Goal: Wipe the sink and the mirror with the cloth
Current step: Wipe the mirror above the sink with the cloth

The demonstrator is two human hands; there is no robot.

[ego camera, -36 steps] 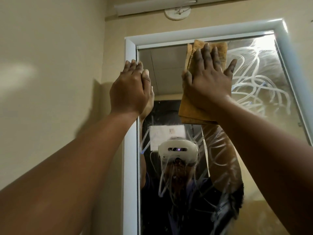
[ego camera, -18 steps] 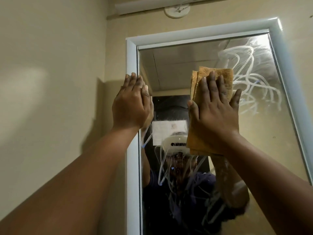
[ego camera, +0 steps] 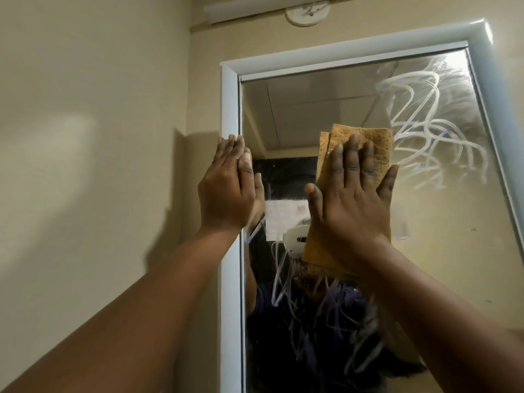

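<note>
Tan, rough-looking cloth (ego camera: 360, 154), folded into a few layers, is pressed flat against the mirror (ego camera: 326, 109) about halfway up the glass, a bit right of its left edge. It's pinned there by the right hand (ego camera: 350, 205), fingers straight and spread, palm flat on the fabric, with the top and bottom edges of the cloth sticking out past the hand. Nothing is curled round the cloth, it's just pushed onto the glass.

White soapy streaks (ego camera: 425, 123) are smeared in loops over the upper right of the mirror, just beside the cloth's top corner, and more thin streaks (ego camera: 286, 268) are seen lower down, below the cloth. The upper left of the glass looks pretty clean.

Left hand (ego camera: 226, 188) is laid flat, fingers straight and together, against the white frame (ego camera: 229, 103) on the mirror's left side, with the thumb side lapping onto the glass. Nothing is held in it.

Reflected in the mirror: a white headset (ego camera: 293, 238), partly hidden by the cloth, a pale sheet of paper (ego camera: 279, 219), and a ceiling.

Beige wall (ego camera: 99, 137) is seen left of the frame, and a round white fitting (ego camera: 307, 14) is mounted above the mirror.
</note>
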